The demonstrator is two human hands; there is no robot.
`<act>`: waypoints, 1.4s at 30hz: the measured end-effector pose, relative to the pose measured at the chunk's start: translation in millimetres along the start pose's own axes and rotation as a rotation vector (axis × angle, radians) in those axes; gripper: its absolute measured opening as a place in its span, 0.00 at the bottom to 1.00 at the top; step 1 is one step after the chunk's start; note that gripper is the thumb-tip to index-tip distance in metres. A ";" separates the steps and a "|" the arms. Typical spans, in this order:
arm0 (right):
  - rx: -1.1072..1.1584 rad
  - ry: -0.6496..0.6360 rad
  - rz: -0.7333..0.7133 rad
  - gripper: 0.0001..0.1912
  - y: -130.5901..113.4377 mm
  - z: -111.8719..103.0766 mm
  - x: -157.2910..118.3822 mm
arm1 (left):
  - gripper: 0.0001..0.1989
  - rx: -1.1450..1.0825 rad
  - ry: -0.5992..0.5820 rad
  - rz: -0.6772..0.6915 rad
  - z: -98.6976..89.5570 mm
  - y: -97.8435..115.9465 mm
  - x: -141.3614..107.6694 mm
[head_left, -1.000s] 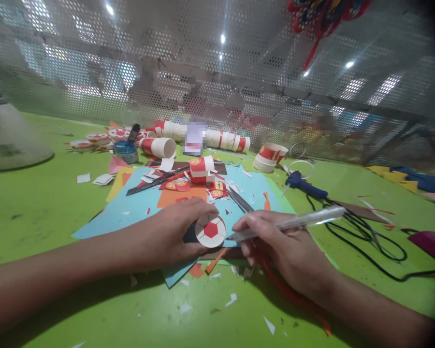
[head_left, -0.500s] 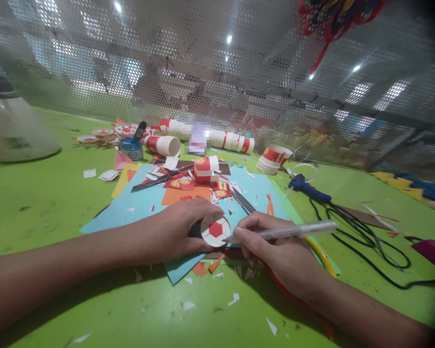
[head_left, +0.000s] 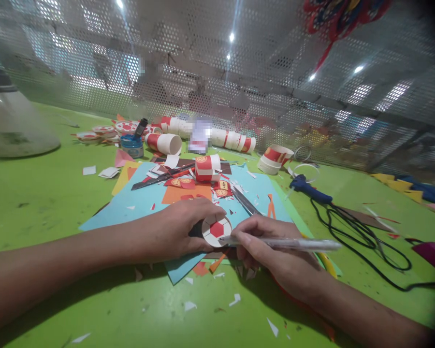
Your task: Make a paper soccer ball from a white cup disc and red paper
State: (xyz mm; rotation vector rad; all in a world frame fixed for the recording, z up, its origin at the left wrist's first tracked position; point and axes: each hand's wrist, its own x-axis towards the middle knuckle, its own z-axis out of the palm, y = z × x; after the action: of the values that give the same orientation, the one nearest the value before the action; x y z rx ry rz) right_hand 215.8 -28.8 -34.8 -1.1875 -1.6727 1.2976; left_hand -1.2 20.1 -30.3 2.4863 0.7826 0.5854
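Observation:
Between thumb and fingers, my left hand [head_left: 186,224] grips a round white paper disc [head_left: 216,230] that has a red shape at its centre and dark lines running outward, like a football. My right hand [head_left: 268,246] is closed around a clear-barrelled pen [head_left: 297,243], its tip at the lower part of the disc. Beneath both hands lie blue paper [head_left: 119,203] and other coloured sheets. Scissors [head_left: 244,202] rest just beyond my right hand, their blades pointing away and their handles partly hidden by it. A cut red-and-white paper cup [head_left: 207,168] sits farther back.
A blue glue gun [head_left: 311,189] with a black cord lies to the right. Behind the sheets are a blue jar [head_left: 132,146], a row of paper cups [head_left: 232,140] and several red-and-white discs [head_left: 103,131]. Paper scraps [head_left: 190,305] litter the green table.
The pen has swung to a flatter angle, its rear end lower, and its tip has shifted slightly left on the disc. My left hand still holds the disc in nearly the same place.

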 end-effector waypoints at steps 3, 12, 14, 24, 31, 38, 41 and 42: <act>-0.009 0.005 -0.003 0.10 -0.5 0.3 -0.3 | 0.12 0.000 0.004 -0.003 0.3 -0.3 0.0; -0.045 0.003 -0.001 0.10 -1.2 -0.2 -0.3 | 0.12 0.004 -0.004 -0.015 0.1 0.4 0.4; -0.043 -0.001 0.007 0.10 -1.8 -0.2 -0.2 | 0.12 0.003 -0.003 -0.016 0.3 0.0 0.3; -0.061 0.011 0.004 0.11 -1.5 0.1 0.2 | 0.13 -0.009 0.001 -0.010 -0.9 2.0 0.6; -0.057 0.009 -0.007 0.10 -1.0 0.6 0.2 | 0.12 0.001 0.003 -0.005 0.8 -0.1 0.2; -0.025 0.002 -0.001 0.10 -1.7 1.1 -0.3 | 0.11 -0.003 -0.005 -0.014 -0.2 1.0 0.4; -0.003 -0.008 -0.014 0.10 -0.8 0.9 -0.5 | 0.11 0.003 -0.008 -0.011 -0.3 0.5 0.4; 0.002 -0.008 -0.018 0.10 -0.4 0.8 -0.5 | 0.11 0.007 -0.012 -0.014 -0.2 0.2 0.5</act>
State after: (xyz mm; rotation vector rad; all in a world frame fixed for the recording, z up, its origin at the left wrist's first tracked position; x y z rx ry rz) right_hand 215.2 -29.5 -34.6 -1.1653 -1.6837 1.2942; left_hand -0.9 20.3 -29.9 2.4868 0.7981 0.5637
